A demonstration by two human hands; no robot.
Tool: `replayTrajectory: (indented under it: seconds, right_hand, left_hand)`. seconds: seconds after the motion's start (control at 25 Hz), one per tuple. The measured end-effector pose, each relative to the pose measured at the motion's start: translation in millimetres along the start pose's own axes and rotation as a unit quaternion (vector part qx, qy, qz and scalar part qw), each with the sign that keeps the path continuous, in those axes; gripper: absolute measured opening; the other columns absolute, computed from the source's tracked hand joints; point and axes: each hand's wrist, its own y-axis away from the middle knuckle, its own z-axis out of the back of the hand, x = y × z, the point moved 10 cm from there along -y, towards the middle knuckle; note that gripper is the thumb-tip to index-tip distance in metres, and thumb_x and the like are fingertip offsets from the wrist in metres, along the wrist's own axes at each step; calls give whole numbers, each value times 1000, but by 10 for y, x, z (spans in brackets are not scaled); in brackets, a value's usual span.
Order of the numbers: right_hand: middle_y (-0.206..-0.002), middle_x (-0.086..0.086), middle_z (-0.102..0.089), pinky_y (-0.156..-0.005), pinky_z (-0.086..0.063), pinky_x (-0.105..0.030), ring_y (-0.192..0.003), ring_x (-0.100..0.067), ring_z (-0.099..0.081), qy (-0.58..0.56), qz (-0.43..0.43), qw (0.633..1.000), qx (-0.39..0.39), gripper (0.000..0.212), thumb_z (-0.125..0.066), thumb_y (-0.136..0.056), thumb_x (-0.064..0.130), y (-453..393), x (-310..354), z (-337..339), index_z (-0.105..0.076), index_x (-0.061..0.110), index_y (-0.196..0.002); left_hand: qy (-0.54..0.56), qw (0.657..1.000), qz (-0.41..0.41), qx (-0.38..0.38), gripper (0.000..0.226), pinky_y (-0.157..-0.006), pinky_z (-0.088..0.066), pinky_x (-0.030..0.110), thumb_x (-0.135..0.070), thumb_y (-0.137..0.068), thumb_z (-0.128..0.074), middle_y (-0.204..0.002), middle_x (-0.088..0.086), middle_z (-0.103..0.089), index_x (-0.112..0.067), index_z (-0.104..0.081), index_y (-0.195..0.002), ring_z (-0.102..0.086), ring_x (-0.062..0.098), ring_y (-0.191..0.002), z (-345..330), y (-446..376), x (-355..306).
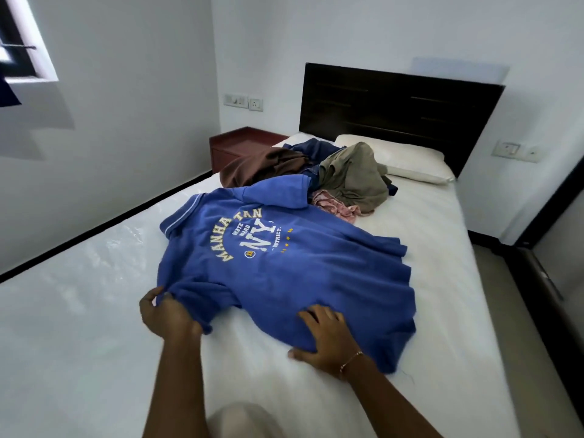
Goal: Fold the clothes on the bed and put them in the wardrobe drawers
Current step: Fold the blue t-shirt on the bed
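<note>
Item under work: a blue polo shirt (284, 263), printed side up with lettering reading "MANHATTAN" and "NY", spread across the middle of the bed (94, 311). Its collar lies toward 11 o'clock; one short sleeve points toward 7 o'clock, and the hem runs along the shirt's 3 o'clock side. The cloth is mostly flat, with mild rucking near the lower edge.

The left hand (169, 314) is at the shirt's 7 o'clock corner, fingers curled closed around the sleeve edge, cloth pinched between thumb and fingers. Judged purpose: to draw the sleeve taut or begin turning it inward for the first fold. The right hand (325, 338) lies at 5 o'clock, palm down, fingers spread and extended on the fabric, gripping nothing. Judged purpose: to pin the body so the shirt does not slide on the slick mattress cover while the other hand pulls. A thin bracelet (350, 361) sits on that wrist.

At 12 o'clock from the shirt, touching its collar end, is an unfolded heap: a brown garment (262, 167), an olive garment (354, 178), a pink cloth (335, 207) and dark blue denim (316, 150). A pillow (410, 159) rests beyond, against the dark headboard (395, 105). A reddish bedside cabinet (234, 147) stands at 11 o'clock.

No wardrobe or drawers in view. Assessment: task at an early stage; nothing folded.
</note>
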Motion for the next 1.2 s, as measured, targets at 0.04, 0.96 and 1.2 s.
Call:
replayTrajectory:
  seconds: [0.04,0.96,1.2]
  right_hand:
    - [-101,5,-65,-77,-52,-32,-93,-15,-63,20,-1,1000,-3,54,-27,-83,69,109,-64,-8,-55,29,-106]
    - [-158,-4,-7,-111,-15,-58,-145,-27,-7,127,-354,905,198,54,-28,-102,18,1458,-1236,236,-6,29,-150]
    - [-158,-5,-5,-109,-12,-63,-145,-29,-5,162,-387,884,208,55,-29,-102,21,1557,-1288,273,-2,26,-150]
  left_hand:
    - [18,1000,15,9,19,-76,-51,28,-8,-68,-53,-100,3,-57,-24,-58,-77,-60,24,-90,18,-43,-13]
    - [-760,440,-305,369,65,-114,-10,53,-42,-87,-50,-153,2,-29,-17,-34,-145,-19,25,-143,-27,524,200]
    - [-781,336,-350,394,105,-100,-32,59,-78,-61,-31,-151,3,-32,-18,-29,-147,-33,34,-136,229,571,155]
